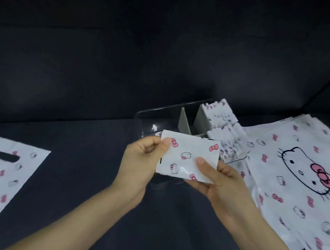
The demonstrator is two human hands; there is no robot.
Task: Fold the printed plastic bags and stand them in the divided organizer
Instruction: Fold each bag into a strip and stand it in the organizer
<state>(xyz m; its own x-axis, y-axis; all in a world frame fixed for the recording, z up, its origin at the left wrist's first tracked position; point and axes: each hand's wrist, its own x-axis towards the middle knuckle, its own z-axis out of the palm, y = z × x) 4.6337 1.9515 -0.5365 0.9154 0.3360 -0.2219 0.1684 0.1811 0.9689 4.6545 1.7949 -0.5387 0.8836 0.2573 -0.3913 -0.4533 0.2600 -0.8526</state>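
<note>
Folded bag (187,160) held in both hands just in front of the organizer (146,120), task partway done
Left hand (143,163) pinches the bag's upper left corner, thumb on top and fingers curled behind; right hand (224,185) pinches the lower right edge, thumb pressed on the print. The bag is a small flat rectangle, lifted off the worktop (85,183), not yet in a slot. Beyond the right hand, two rows of folded bags (226,133) already stand in the organizer's right-side slots; the slots beyond the left hand, past the grey dividers (183,121), look unfilled. Left to do, by my read: a stack of flat bags (297,172) to the right of the right hand, and one flat bag (9,170) well off to the left of the left hand. Roughly mid-task; next is likely standing this one in a slot
</note>
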